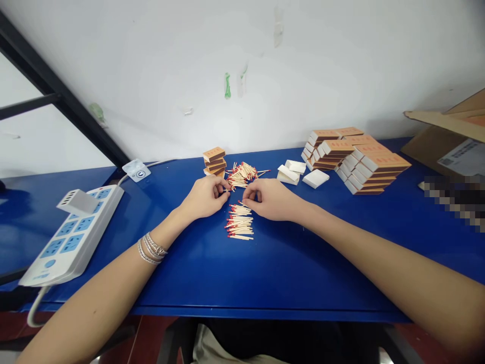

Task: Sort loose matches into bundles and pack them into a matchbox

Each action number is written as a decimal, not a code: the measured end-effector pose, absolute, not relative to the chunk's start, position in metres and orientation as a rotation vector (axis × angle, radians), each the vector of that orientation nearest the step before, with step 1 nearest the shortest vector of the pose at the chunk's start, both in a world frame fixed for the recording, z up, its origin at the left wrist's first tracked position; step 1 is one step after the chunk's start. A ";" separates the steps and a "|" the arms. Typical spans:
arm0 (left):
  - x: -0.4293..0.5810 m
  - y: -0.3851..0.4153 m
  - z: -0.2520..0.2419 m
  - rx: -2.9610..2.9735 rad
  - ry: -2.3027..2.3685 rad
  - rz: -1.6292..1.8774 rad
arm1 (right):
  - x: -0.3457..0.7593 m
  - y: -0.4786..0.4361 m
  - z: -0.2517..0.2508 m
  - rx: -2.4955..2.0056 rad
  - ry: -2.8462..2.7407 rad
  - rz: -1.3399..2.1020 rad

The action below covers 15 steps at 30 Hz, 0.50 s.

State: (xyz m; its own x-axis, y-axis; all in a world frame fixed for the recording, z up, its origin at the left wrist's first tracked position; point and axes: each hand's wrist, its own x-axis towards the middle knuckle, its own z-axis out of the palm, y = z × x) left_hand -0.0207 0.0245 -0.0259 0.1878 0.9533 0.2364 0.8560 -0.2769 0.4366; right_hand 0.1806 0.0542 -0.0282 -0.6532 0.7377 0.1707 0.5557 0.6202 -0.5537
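Observation:
Loose matches with red heads lie in a tangled pile (244,174) in front of my hands. Nearer to me is a row of matches (240,222), mostly side by side with heads to the left. My left hand (204,197) is closed in a pinch left of the pile, a match (226,190) between its fingertips. Above the row's far end, my right hand (275,199) pinches a match (243,203) by its plain end. Its curled fingers are partly hidden. A short stack of orange matchboxes (214,161) stands just beyond my left hand.
White matchbox trays (288,174) lie right of the pile. Behind them are stacked full matchboxes (373,162). A cardboard box (432,146) stands at far right. On the left of the blue table (227,278) lies a power strip (78,237) with a plugged-in adapter.

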 end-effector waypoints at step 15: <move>-0.022 0.025 -0.024 2.273 1.782 0.676 | 0.190 0.057 -0.025 -0.967 -2.529 0.760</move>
